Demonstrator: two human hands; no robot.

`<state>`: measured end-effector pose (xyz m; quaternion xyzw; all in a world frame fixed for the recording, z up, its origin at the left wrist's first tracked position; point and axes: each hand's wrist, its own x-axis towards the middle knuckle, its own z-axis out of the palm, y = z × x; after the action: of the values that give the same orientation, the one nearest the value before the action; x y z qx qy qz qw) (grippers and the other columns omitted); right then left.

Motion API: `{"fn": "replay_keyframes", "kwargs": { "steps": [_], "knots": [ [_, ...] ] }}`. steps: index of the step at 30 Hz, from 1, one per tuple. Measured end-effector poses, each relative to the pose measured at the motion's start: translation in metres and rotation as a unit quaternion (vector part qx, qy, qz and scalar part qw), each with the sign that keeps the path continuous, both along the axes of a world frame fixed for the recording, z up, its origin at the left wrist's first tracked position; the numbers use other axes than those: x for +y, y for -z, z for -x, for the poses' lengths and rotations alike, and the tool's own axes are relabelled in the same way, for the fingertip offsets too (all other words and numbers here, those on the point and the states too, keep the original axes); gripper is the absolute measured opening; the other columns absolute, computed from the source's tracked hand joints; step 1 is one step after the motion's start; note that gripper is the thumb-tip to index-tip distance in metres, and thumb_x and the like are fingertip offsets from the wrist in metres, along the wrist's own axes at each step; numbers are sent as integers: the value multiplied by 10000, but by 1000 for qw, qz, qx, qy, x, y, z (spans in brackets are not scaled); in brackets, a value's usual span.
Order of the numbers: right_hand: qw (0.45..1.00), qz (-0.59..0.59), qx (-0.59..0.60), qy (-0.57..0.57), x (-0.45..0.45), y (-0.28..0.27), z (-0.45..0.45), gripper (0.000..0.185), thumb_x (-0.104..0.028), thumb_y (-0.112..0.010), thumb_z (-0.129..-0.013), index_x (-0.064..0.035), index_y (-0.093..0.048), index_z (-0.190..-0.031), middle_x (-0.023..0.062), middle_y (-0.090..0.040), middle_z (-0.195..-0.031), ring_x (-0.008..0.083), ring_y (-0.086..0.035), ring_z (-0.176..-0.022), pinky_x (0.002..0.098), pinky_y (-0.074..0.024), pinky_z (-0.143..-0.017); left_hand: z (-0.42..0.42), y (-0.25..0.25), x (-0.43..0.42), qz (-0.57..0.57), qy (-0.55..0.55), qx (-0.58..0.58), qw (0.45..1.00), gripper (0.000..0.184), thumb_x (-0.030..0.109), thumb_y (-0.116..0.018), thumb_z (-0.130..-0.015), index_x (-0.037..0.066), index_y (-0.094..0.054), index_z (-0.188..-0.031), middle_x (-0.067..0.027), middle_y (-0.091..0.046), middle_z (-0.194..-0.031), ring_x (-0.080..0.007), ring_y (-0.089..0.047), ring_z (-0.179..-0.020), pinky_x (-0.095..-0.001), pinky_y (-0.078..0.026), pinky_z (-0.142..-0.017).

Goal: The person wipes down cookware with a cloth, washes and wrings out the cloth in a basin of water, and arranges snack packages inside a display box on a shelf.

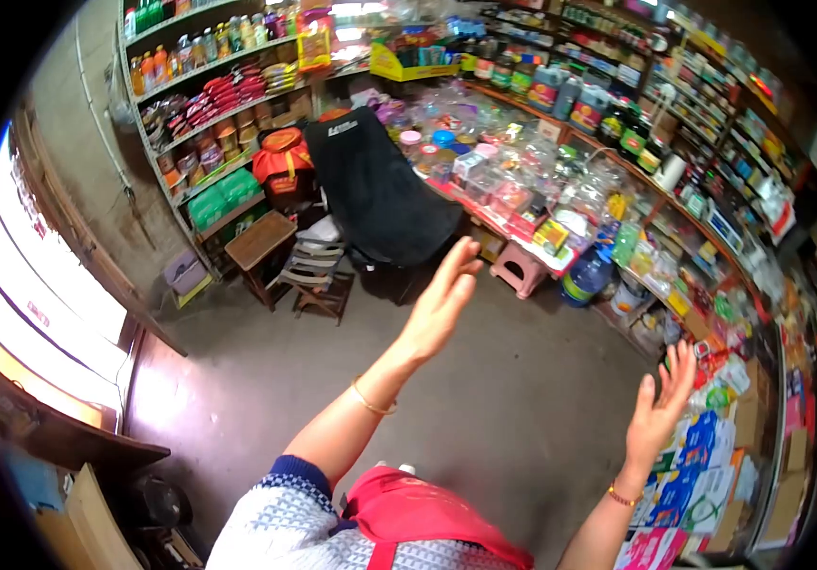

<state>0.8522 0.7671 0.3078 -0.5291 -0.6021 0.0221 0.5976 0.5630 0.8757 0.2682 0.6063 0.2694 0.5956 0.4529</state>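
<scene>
Head view, to me standing by: the left hand [442,302], empty, fingers extended, is nearest the black-covered chair [375,190] at upper centre; the right hand [660,410], empty, loosely spread, nears stacked packs [698,445] at lower right. Soft wrists would help.

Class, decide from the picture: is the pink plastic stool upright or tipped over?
Upright: the pink plastic stool stands with its legs on the floor and its seat uppermost.
</scene>
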Motion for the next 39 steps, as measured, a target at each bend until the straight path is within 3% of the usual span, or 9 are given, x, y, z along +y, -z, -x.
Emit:
{"fn": "replay_keyframes", "kwargs": {
  "steps": [5,12,16,20,28,36,39],
  "knots": [
    [997,41,-62,32,75,23,-1,638,-206,-539,-907,-20,-242,-1440,169,-335,-1454,294,-348,-1333,420,-279,-1077,-25,18,84,32,50,17,998,617,333,-399,-992,35,-149,-1471,-131,-265,-1493,-245,-314,-1350,-374,-241,-1104],
    [996,84,-20,-24,217,52,4,631,-232,-546,-919,-24,-248,-1435,161,-345,-1446,285,-352,-1331,418,-284,-1073,-25,49,195,68,44,48,996,626,336,-395,-992,24,-135,-1468,-150,-254,-1496,-250,-296,-1361,-368,-228,-1113],
    [984,114,62,-126,323,78,26,640,-148,-562,-908,-15,-227,-1436,168,-330,-1445,289,-369,-1318,413,-307,-1059,9,54,260,108,-30,74,991,610,313,-404,-993,19,-150,-1464,-155,-282,-1484,-252,-305,-1356,-363,-236,-1112],
    [962,137,73,-222,425,88,86,655,-172,-578,-903,0,-231,-1431,188,-338,-1433,300,-379,-1310,414,-322,-1052,70,47,318,122,-113,46,985,605,266,-459,-981,57,-169,-1469,-149,-305,-1475,-237,-313,-1354,-339,-295,-1077],
    [931,183,25,-315,597,112,250,657,-158,-598,-889,-8,-246,-1423,206,-359,-1419,309,-402,-1293,411,-353,-1031,229,77,438,154,-230,-24,961,598,241,-466,-981,27,-174,-1457,-184,-299,-1467,-253,-309,-1354,-334,-276,-1090],
    [895,216,-2,-390,766,122,439,549,-141,-604,-886,-37,-369,-1371,172,-451,-1360,271,-485,-1225,368,-426,-964,423,92,585,163,-340,30,926,654,300,-556,-933,16,-242,-1432,-199,-407,-1390,-253,-435,-1262,-338,-379,-1015],
    [889,209,-67,-401,822,118,500,513,-147,-617,-873,-46,-418,-1336,169,-491,-1309,276,-510,-1192,362,-451,-929,474,103,639,175,-360,58,914,671,304,-592,-904,8,-275,-1416,-208,-446,-1358,-267,-468,-1237,-339,-403,-989]
  ]
}}
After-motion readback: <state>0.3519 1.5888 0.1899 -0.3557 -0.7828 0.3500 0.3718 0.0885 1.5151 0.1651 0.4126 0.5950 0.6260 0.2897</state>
